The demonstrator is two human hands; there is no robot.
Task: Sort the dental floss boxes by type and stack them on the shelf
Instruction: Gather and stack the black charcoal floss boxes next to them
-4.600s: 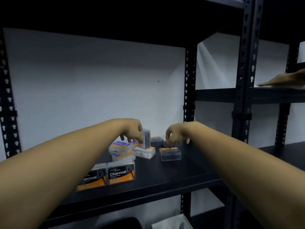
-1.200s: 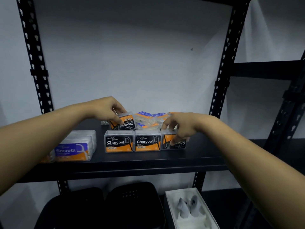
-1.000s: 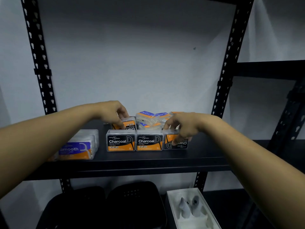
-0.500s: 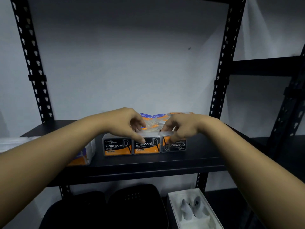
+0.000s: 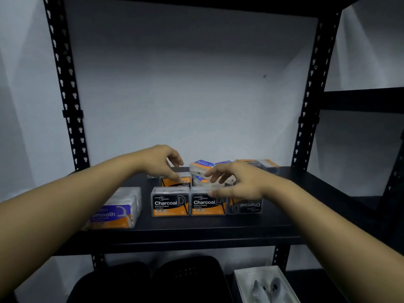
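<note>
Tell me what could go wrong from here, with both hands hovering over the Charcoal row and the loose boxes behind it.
1. The third Charcoal box reads upside down; left so, the row looks mismatched.
2. The right hand reaches over the front row toward the loosely piled Round box; the pile could topple.
3. The left hand sits by a tilted orange box, which may slip behind the row.

Both bare forearms reach forward from the lower corners and converge toward the middle. The left hand hangs palm down, fingers loosely curved and pointing down, holding nothing that can be seen. The right hand is spread, its fingers extended toward the left, slightly blurred.
</note>
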